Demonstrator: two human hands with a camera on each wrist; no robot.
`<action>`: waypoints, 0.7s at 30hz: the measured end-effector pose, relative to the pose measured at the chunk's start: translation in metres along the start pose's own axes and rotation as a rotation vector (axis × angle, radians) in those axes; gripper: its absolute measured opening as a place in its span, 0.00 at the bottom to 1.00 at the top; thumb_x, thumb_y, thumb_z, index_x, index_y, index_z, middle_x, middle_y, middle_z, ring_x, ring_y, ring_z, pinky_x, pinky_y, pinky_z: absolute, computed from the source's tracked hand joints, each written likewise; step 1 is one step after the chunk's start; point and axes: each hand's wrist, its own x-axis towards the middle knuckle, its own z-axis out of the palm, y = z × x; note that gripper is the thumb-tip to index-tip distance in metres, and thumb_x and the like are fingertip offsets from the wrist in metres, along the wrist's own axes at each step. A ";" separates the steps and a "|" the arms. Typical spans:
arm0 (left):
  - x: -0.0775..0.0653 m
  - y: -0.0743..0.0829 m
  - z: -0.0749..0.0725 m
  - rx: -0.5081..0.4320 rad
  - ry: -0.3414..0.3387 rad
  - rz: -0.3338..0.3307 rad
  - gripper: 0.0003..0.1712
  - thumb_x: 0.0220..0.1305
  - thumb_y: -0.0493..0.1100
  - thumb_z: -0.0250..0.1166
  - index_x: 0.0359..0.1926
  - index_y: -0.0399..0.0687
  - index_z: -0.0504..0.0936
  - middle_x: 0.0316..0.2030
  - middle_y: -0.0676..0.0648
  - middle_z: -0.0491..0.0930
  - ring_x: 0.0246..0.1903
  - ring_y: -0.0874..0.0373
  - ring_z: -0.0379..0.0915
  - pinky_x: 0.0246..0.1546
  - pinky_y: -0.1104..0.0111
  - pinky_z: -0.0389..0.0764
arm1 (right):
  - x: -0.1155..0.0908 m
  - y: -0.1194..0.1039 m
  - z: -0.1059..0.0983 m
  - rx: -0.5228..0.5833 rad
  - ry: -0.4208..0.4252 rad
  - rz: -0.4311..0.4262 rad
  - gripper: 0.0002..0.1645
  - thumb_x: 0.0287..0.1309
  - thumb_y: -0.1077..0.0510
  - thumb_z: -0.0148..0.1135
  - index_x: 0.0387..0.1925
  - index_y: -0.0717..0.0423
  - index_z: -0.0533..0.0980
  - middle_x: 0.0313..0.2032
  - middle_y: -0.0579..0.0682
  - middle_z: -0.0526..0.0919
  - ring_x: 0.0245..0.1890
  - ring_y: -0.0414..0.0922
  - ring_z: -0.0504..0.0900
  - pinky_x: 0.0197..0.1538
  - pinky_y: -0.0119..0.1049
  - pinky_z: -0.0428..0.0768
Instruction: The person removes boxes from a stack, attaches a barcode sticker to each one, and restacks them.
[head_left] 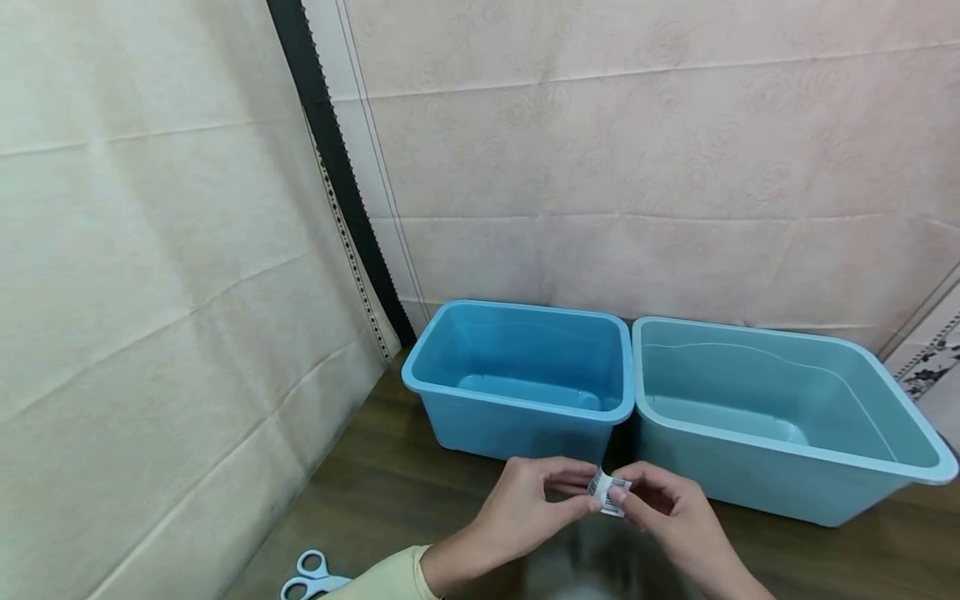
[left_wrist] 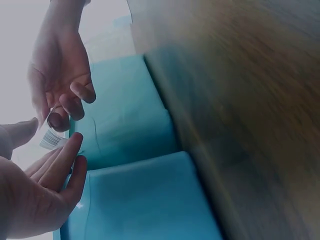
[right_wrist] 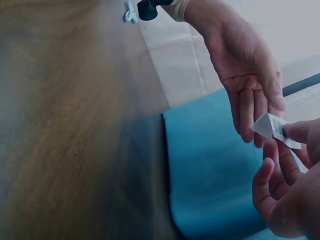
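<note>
A small white barcode label (head_left: 606, 492), bent into a curve, is held up between both hands in front of the tubs. My right hand (head_left: 671, 521) pinches it, the thumb lying across its printed face. My left hand (head_left: 517, 508) holds the label's left edge between thumb and fingertips, its fingers long and nearly straight. Black bars show on the label (left_wrist: 51, 140) in the left wrist view. From the right wrist, the label (right_wrist: 272, 127) has one plain white side turned outward, and the left hand (right_wrist: 247, 75) reaches it from above.
A blue plastic tub (head_left: 517, 400) and a wider teal tub (head_left: 787, 450) stand side by side behind the hands. Scissors with light blue handles (head_left: 311, 575) lie by the left sleeve on the brown wooden table (head_left: 375, 500). Pale cloth (head_left: 637, 167) hangs behind and at left.
</note>
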 end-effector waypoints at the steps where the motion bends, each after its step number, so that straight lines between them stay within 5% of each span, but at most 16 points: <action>1: 0.001 0.000 0.001 -0.012 -0.006 -0.012 0.18 0.58 0.57 0.68 0.50 0.63 0.82 0.44 0.62 0.85 0.38 0.74 0.82 0.40 0.78 0.81 | 0.000 0.000 0.000 -0.005 0.009 0.012 0.20 0.56 0.43 0.65 0.45 0.49 0.79 0.36 0.54 0.80 0.32 0.49 0.79 0.37 0.39 0.82; 7: 0.004 -0.002 0.005 -0.044 -0.027 -0.033 0.16 0.60 0.55 0.67 0.50 0.62 0.83 0.43 0.62 0.85 0.38 0.74 0.82 0.40 0.79 0.80 | 0.000 0.000 0.001 -0.035 0.045 0.049 0.19 0.54 0.41 0.67 0.43 0.45 0.80 0.39 0.52 0.82 0.37 0.53 0.81 0.40 0.38 0.83; 21: 0.008 -0.004 0.008 -0.050 -0.059 -0.016 0.14 0.64 0.56 0.62 0.49 0.62 0.83 0.43 0.62 0.85 0.40 0.74 0.81 0.40 0.79 0.80 | -0.005 -0.006 0.001 -0.185 0.093 -0.030 0.18 0.53 0.38 0.66 0.41 0.41 0.81 0.34 0.47 0.83 0.32 0.46 0.80 0.35 0.33 0.81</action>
